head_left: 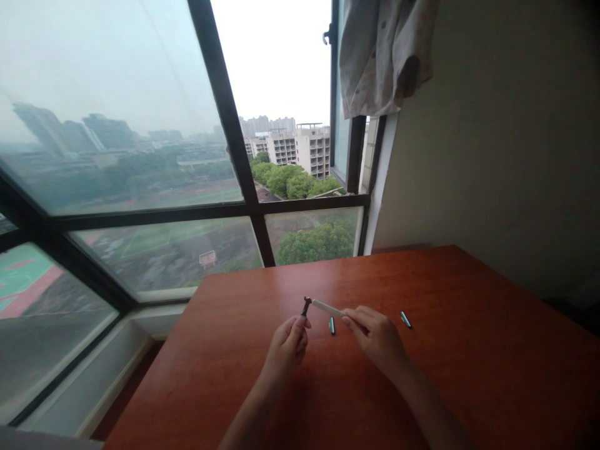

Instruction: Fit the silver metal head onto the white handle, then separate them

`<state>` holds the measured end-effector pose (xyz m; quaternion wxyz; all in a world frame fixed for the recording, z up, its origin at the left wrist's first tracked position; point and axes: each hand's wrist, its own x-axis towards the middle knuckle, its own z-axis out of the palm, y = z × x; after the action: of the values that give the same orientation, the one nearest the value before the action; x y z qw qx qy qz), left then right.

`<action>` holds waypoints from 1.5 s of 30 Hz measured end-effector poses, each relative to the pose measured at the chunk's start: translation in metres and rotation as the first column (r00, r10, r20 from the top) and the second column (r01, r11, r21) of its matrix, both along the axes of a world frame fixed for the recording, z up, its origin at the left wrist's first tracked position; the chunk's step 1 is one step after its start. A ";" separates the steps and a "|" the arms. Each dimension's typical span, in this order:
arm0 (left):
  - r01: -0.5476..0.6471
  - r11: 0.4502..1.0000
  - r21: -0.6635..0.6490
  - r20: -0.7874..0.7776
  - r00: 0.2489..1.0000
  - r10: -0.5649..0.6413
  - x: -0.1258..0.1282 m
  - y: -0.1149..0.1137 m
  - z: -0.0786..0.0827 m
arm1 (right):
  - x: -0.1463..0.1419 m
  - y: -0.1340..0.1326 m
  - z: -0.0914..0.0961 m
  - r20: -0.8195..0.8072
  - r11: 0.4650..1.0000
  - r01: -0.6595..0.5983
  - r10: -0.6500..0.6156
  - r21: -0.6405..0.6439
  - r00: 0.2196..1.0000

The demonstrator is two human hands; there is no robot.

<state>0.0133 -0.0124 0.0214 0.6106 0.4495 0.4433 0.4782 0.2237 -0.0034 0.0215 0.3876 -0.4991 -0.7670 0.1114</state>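
My left hand (289, 340) is closed around the lower part of a dark razor handle (306, 306), whose small forked top points up and away from me. My right hand (375, 337) pinches a slim off-white stick (327, 307) by its near end. The stick's far tip meets or almost meets the top of the razor handle; whether they touch I cannot tell. Just below the stick lies a small teal-and-black razor cartridge (332, 325). A second razor cartridge (405, 319) rests on the table to the right of my right hand.
Both hands are above a reddish-brown wooden table (234, 387). Its far edge runs along a dark-framed window (253, 206), with one pane open. A pale garment (384, 56) hangs at the upper right, beside a plain wall (492, 144).
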 end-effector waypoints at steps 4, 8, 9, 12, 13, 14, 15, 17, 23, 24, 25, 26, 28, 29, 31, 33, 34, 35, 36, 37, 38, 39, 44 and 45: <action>0.030 0.998 0.054 -0.083 0.996 -0.026 0.002 0.001 -0.009 | -0.001 0.000 0.000 0.011 1.000 0.003 -0.003 -0.003 1.000; 0.069 0.990 0.122 -0.187 0.981 -0.045 0.006 -0.001 -0.018 | -0.003 -0.001 -0.001 0.018 1.000 -0.005 0.005 0.000 1.000; 0.074 0.989 0.125 -0.199 0.979 -0.048 0.007 -0.002 -0.018 | -0.003 -0.001 -0.001 0.016 1.000 -0.005 0.005 0.002 1.000; 0.053 0.992 0.117 -0.182 0.983 -0.031 0.009 -0.004 -0.016 | -0.004 -0.001 -0.001 0.004 1.000 0.005 -0.005 0.009 1.000; 0.046 0.993 0.112 -0.165 0.986 -0.027 0.009 -0.004 -0.015 | -0.004 -0.001 -0.001 0.001 1.000 0.007 -0.007 0.009 1.000; 0.040 0.993 0.108 -0.145 0.989 -0.024 0.008 -0.004 -0.014 | -0.004 -0.001 -0.001 -0.001 1.000 0.007 -0.007 0.007 1.000; 0.034 0.994 0.103 -0.124 0.992 -0.021 0.008 -0.003 -0.012 | -0.003 -0.001 -0.001 -0.001 1.000 0.006 -0.006 0.004 1.000; 0.012 0.996 0.091 -0.084 0.996 -0.005 0.006 -0.001 -0.010 | -0.003 0.000 -0.001 0.001 1.000 0.003 -0.003 -0.001 1.000; -0.014 1.000 0.018 -0.005 1.000 0.014 0.000 0.002 -0.004 | -0.002 -0.001 0.000 0.005 1.000 0.009 -0.009 -0.009 1.000; -0.015 1.000 0.007 0.005 1.000 0.015 -0.001 0.003 -0.003 | -0.002 -0.001 0.000 0.009 1.000 0.012 -0.011 -0.012 1.000; -0.011 1.000 -0.004 0.012 1.000 0.011 -0.001 0.003 -0.003 | -0.001 -0.001 0.001 0.014 1.000 0.015 -0.015 -0.014 1.000; -0.003 1.000 -0.014 0.018 1.000 0.003 0.000 0.003 -0.003 | -0.001 -0.002 0.001 0.019 1.000 0.017 -0.016 -0.014 1.000; 0.019 0.999 -0.028 0.022 1.000 -0.018 0.001 0.002 -0.004 | -0.002 -0.002 0.001 0.034 1.000 0.016 -0.015 -0.008 0.999; 0.030 0.999 -0.030 0.021 0.999 -0.029 0.002 0.002 -0.005 | -0.003 -0.002 0.000 0.043 1.000 0.013 -0.012 -0.005 0.999; 0.043 0.999 -0.026 0.011 0.999 -0.042 0.004 0.002 -0.006 | -0.004 -0.002 0.000 0.058 1.000 0.011 -0.011 0.003 0.998; 0.056 0.998 -0.025 0.005 0.998 -0.056 0.006 0.000 -0.007 | -0.006 -0.002 -0.001 0.080 1.000 0.010 -0.011 0.007 0.997; 0.063 0.998 -0.028 0.007 0.998 -0.063 0.007 0.000 -0.007 | -0.007 -0.003 -0.001 0.095 1.000 0.007 -0.008 0.008 0.995; 0.070 0.997 -0.033 0.011 0.997 -0.070 0.008 -0.001 -0.007 | -0.008 -0.003 -0.002 0.113 1.000 0.004 -0.005 0.010 0.994; 0.077 0.996 -0.038 0.015 0.997 -0.077 0.009 -0.002 -0.007 | -0.009 -0.003 -0.002 0.129 1.000 0.001 -0.003 0.014 0.992; 0.082 0.996 -0.043 0.020 0.996 -0.081 0.010 -0.002 -0.007 | -0.010 -0.003 -0.002 0.139 1.000 0.003 -0.005 0.021 0.990; 0.086 0.995 -0.048 0.024 0.996 -0.085 0.011 -0.003 -0.007 | -0.010 -0.004 -0.003 0.142 0.999 0.011 -0.015 0.033 0.990; 0.089 0.995 -0.050 0.027 0.996 -0.088 0.012 -0.003 -0.007 | -0.011 -0.004 -0.003 0.139 0.999 0.022 -0.029 0.047 0.990; 0.068 0.997 -0.022 0.007 0.998 -0.068 0.011 -0.002 -0.008 | -0.010 -0.005 -0.003 0.099 0.996 0.060 -0.066 0.062 0.993; 0.058 0.998 -0.012 -0.005 0.998 -0.058 0.011 -0.002 -0.009 | -0.010 -0.005 -0.003 0.086 0.997 0.062 -0.066 0.054 0.994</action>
<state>0.0242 -0.0145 0.0127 0.6255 0.4599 0.4345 0.4566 0.2136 -0.0085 0.0190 0.3696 -0.5178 -0.7694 0.0573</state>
